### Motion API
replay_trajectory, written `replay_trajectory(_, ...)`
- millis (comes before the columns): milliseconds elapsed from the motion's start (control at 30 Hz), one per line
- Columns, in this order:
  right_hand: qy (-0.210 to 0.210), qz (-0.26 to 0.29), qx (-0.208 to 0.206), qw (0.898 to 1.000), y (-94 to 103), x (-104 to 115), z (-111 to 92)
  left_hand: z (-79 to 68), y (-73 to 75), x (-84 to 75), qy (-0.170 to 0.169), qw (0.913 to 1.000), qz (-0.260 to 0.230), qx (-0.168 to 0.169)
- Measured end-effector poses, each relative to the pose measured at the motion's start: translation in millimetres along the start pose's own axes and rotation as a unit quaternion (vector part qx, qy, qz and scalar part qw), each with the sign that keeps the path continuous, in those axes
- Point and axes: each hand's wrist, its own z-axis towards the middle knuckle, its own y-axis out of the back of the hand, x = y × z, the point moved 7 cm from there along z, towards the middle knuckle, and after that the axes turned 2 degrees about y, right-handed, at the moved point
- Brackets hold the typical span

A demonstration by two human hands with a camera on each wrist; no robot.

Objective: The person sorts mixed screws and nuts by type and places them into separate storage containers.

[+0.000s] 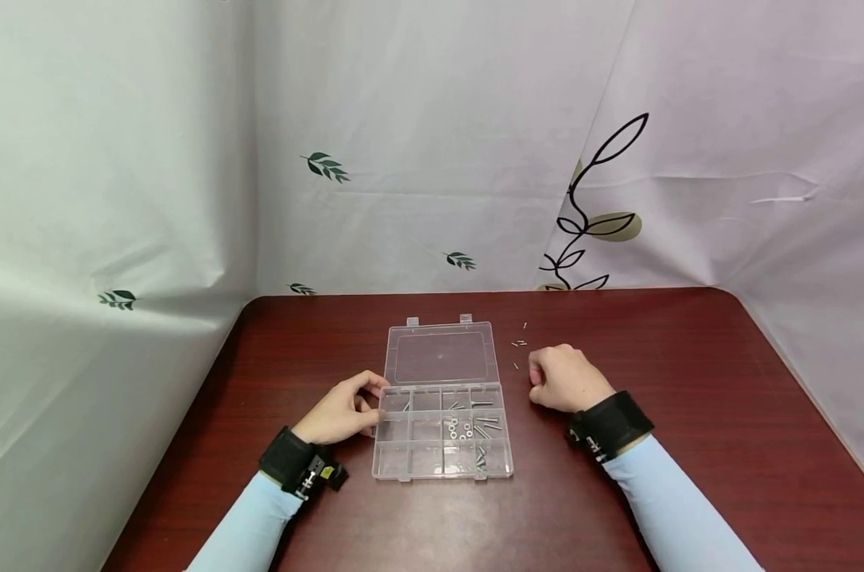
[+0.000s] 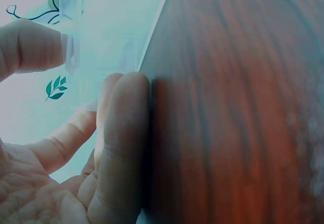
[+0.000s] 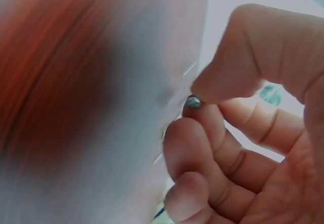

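A clear plastic compartment box (image 1: pixel 426 478) lies with its lid (image 1: pixel 440 357) folded back on the table. My left hand (image 1: pixel 337 411) holds the box's left side, the thumb at its edge and the fingers along the side wall; the box (image 2: pixel 109 41) shows pale in the left wrist view. Several compartments on the right hold screws (image 1: pixel 482 457) and small rings (image 1: pixel 454 430). To the right of the box, my right hand (image 1: pixel 566 377) pinches a small screw (image 3: pixel 193 102) between thumb and forefinger; only its round metal head shows.
Several tiny loose screws (image 1: pixel 521 343) lie on the dark red wooden table (image 1: pixel 317 334), between the lid and the right hand. A white cloth (image 1: pixel 417 119) with leaf prints hangs behind the table and along its sides.
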Motion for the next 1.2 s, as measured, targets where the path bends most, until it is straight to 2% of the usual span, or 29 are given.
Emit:
replay_trajectory(167,0.096,0.052,-0.024,0.994,3.0,50,0,-0.1,-0.3,0.8,0.002,1.0,-0.002,0.0)
replay_trajectory(333,0.193,0.114,-0.037,0.974,0.1,98,-7,0.0,0.0,0.7,0.002,1.0,0.002,0.0)
replay_trajectory(467,0.233,0.13,-0.048,0.962,-2.9,123,-15,-0.1,0.7,0.4,-0.001,1.0,0.008,-0.002)
replay_trajectory(600,0.253,0.13,-0.056,0.957,-5.5,139,-21,0.0,1.0,0.6,-0.004,0.9999,0.01,-0.002)
replay_trajectory(767,0.272,0.127,-0.025,0.954,-11.3,150,-26,0.5,0.9,1.4,-0.005,0.9999,0.01,-0.003)
replay_trajectory(900,0.28,0.109,-0.004,0.954,-12.1,150,-26,0.9,0.7,1.8,-0.007,0.9999,0.011,-0.004)
replay_trajectory(1033,0.27,0.097,-0.016,0.958,-5.2,140,-22,1.0,0.6,1.8,-0.01,0.9999,0.011,-0.001)
replay_trajectory(1200,0.227,0.07,-0.033,0.971,1.8,112,-12,0.8,0.6,1.9,-0.01,0.9999,0.014,-0.001)
